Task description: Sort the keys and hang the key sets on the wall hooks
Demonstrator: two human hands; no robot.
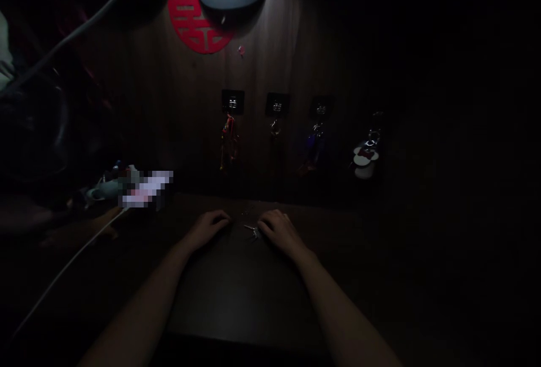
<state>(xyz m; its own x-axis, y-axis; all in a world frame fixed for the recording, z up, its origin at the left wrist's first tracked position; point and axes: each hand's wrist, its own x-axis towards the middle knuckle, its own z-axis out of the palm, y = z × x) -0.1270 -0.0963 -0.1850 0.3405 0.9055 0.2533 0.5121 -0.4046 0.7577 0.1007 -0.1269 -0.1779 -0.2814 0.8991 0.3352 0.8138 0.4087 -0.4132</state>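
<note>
In dim light, my left hand (210, 228) rests on the dark wooden table (240, 293), its thumb and fingers apart and nothing in its grasp. Across from it lies my right hand (281, 230), palm down with loosely bent fingers. Right by the right thumb is a small bunch of metal keys (252, 232), between the two hands; whether the thumb touches it is hard to tell. A few tiny shiny bits (244, 212) lie just beyond the keys, too small to name.
On the wooden panel behind hang a red-and-yellow cord (229, 136), keys (275, 128) and a white bow-shaped charm (364, 155) on hooks. A red paper cutout (196, 26) is above. At left, a pixelated bright screen (147, 188) trails a white cable (71, 265). The right side is dark.
</note>
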